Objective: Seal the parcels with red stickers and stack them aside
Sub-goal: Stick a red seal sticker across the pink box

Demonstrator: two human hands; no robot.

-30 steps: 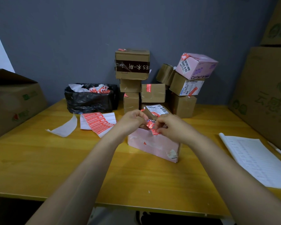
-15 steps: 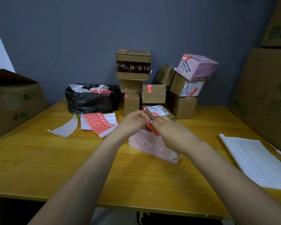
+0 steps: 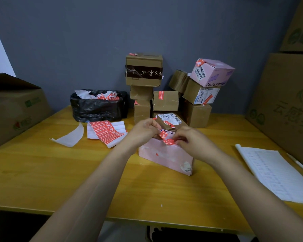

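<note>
We are mid-seal: our left hand (image 3: 143, 131) and right hand (image 3: 191, 142) pinch a red sticker (image 3: 166, 138) over the pink parcel (image 3: 164, 156) mid-table. Next we press it flat.

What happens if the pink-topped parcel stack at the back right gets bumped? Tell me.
Probably topples: the pink parcel sits tilted on a brown parcel that is itself askew. The small boxes look light, so a nudge would likely shift them. They would tumble rather than roll.

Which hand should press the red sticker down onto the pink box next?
Probably the right hand: it pinches the red sticker at the pink box top edge, while the left hand holds a separate piece.
</note>
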